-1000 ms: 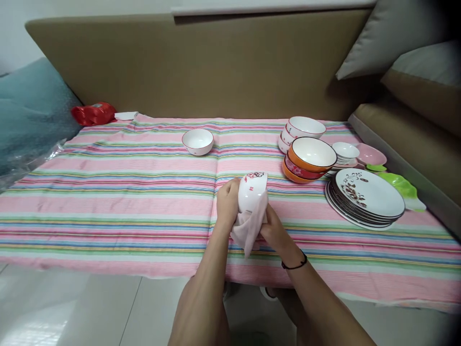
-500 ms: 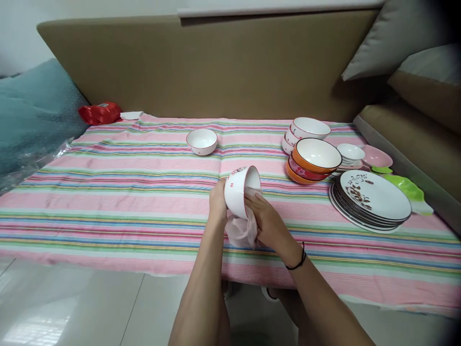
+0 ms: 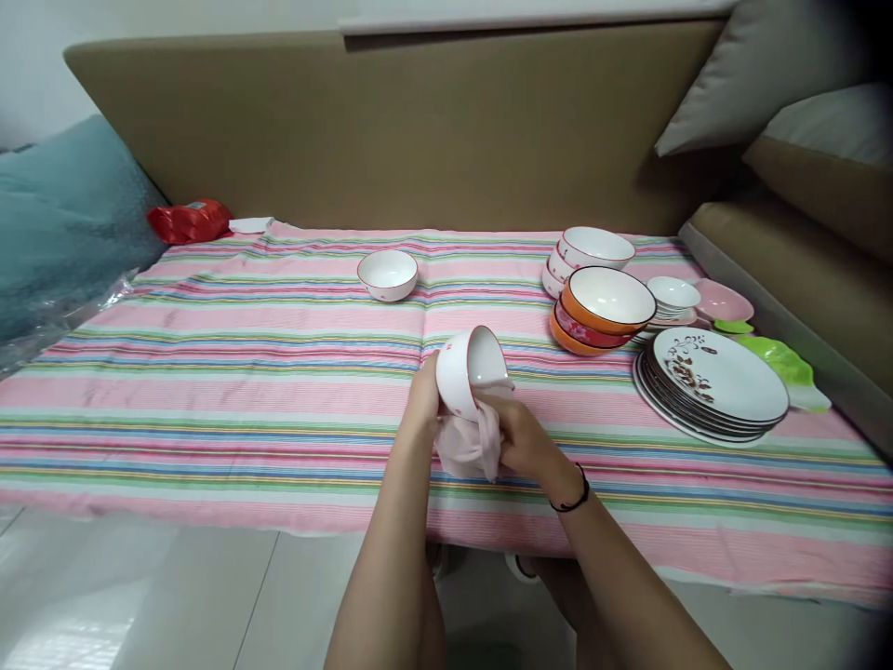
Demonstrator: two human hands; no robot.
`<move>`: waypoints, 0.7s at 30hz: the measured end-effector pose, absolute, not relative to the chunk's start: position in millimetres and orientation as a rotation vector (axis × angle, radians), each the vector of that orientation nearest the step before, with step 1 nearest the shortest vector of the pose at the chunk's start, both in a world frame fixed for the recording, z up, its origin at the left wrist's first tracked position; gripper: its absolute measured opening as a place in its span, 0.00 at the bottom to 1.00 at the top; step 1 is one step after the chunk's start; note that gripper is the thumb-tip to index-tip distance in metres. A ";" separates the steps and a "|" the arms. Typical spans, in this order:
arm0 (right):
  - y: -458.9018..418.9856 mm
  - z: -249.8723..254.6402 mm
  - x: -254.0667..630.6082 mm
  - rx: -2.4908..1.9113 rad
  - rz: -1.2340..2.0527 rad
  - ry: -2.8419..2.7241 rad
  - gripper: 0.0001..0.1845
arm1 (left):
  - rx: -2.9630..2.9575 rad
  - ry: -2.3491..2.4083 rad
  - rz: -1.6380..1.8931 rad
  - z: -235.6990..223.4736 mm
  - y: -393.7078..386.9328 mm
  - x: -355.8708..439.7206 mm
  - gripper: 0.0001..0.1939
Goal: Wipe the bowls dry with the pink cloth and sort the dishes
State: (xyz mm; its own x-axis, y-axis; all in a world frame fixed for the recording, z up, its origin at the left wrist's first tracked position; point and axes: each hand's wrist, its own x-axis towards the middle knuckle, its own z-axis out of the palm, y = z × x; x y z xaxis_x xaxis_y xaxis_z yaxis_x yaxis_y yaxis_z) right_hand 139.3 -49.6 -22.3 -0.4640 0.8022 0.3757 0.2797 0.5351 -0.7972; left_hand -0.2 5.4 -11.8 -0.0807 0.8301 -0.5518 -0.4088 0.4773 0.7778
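The left hand (image 3: pixel 423 391) grips a tilted bowl (image 3: pixel 455 376); the right hand (image 3: pixel 522 435) apparently clutches cloth (image 3: pixel 463 448) at its rim.

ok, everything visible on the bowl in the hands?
The bowl looks like glossy white ceramic, with a red rim line and small red marks outside. It is tilted sideways above the striped cover, mouth to the right. The left hand grips its outside; the right hand holds a pale cloth at its lower rim, partly inside. Its base is hidden.
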 end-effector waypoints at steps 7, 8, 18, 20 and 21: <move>-40.8 -30.6 138.4 -1.097 0.520 -2.137 0.25 | 0.628 1.383 1.160 -14.2 8.0 -6.1 0.15; -39.6 -32.8 137.9 -1.091 0.499 -2.147 0.28 | 0.690 1.373 1.169 -13.7 6.6 -5.2 0.15; -49.2 -26.0 135.4 -0.797 0.537 -2.127 0.37 | 0.732 1.169 1.112 -11.3 2.4 0.1 0.13; -52.3 -25.3 133.6 -0.760 0.542 -2.088 0.32 | 0.590 1.152 1.143 -13.7 4.7 -1.6 0.14; -53.0 -25.7 133.1 -0.763 0.533 -2.069 0.30 | 0.526 1.152 1.157 -14.6 5.7 -2.5 0.15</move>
